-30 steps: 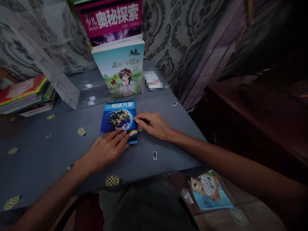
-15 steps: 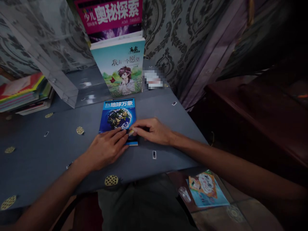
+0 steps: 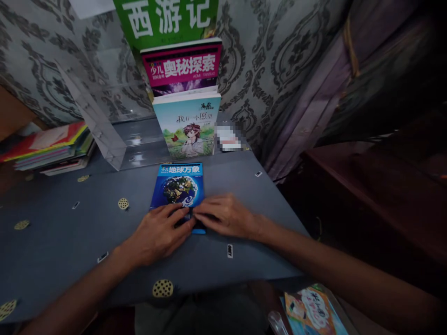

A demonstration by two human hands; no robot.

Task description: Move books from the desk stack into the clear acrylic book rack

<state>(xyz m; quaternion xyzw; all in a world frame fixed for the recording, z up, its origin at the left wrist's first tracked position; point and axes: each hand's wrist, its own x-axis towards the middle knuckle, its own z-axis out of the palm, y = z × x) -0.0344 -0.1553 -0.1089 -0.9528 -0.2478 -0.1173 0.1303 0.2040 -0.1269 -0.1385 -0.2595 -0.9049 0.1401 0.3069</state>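
A blue book (image 3: pixel 179 190) with the Earth on its cover lies flat on the table, and both hands cover its lower part. My left hand (image 3: pixel 160 230) rests on the lower left of the cover, fingers stretched out and lying flat. At the lower right edge is my right hand (image 3: pixel 226 216), its thumb and fingertips pressed together close to the left fingertips. Whatever is in that pinch, if anything, is hidden. Behind the blue book, a pale green book (image 3: pixel 192 125) with a drawn figure stands upright in a clear acrylic rack (image 3: pixel 101 135).
Further back in the rack stand a magenta book (image 3: pixel 181 70) and a green book (image 3: pixel 171 23). Stacked books (image 3: pixel 56 146) lie at the left on the patterned grey tablecloth (image 3: pixel 129 279). An orange-and-blue booklet (image 3: pixel 314 311) lies below the table's right front edge.
The view has tilted up, bringing the green book's cover into sight. The right fingertips now lie lower against the cover, and the small pale-yellow thing seen at them earlier is out of sight.
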